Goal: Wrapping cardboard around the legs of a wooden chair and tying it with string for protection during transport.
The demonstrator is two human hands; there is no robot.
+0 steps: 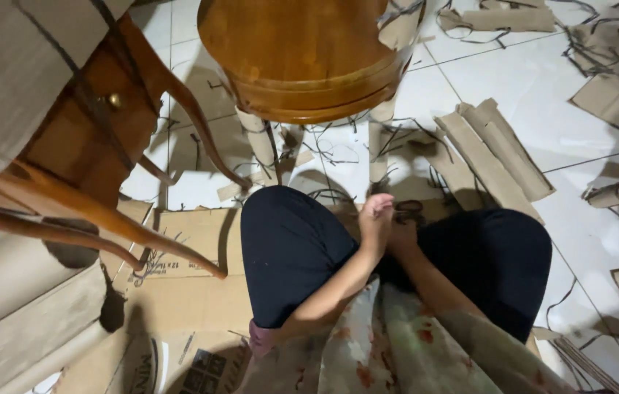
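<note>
Here, white tiled floor (543,109), strewn with cardboard strips (492,149). Wooden chair (302,58), just beyond the knees. Flattened carton (193,292), left of the chair. Left hand (376,217) and right hand (401,228), pressed together below the chair; contents indiscernible.

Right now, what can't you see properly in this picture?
- Head view: the right hand sits in shadow behind the left hand; whatever they hold is hidden.
- The chair top is cut off by the upper edge.
- The wrapped furniture runs off the left edge.
- The dark strips are too thin to identify.
</note>
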